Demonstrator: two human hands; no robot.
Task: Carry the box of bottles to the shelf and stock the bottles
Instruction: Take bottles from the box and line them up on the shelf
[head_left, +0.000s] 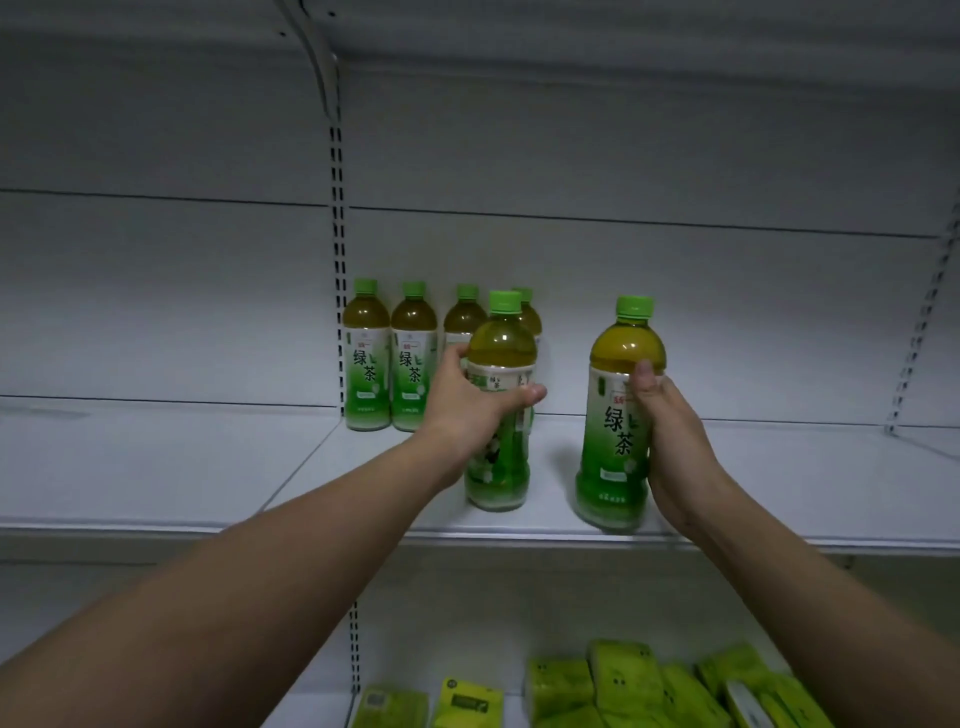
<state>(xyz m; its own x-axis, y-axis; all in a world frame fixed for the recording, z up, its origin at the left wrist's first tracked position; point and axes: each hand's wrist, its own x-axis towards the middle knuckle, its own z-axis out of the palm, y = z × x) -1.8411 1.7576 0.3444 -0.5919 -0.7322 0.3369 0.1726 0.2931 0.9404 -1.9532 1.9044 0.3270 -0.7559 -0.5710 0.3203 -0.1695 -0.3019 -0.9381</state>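
Observation:
I hold two green-tea bottles with green caps over the white shelf (363, 499). My left hand (467, 405) grips one bottle (501, 343) around its middle; its base stands on the shelf near the front. My right hand (670, 436) grips a second bottle (618, 415) from its right side, close to the shelf's front edge. Several more of the same bottles (366, 358) stand upright in a row at the back, beside the slotted upright. No box is in view.
A slotted metal upright (338, 260) divides the shelf bays. To the right of the bottles, the shelf stretches to another upright (919, 332). Several yellow-green packets (623, 680) lie on the shelf below.

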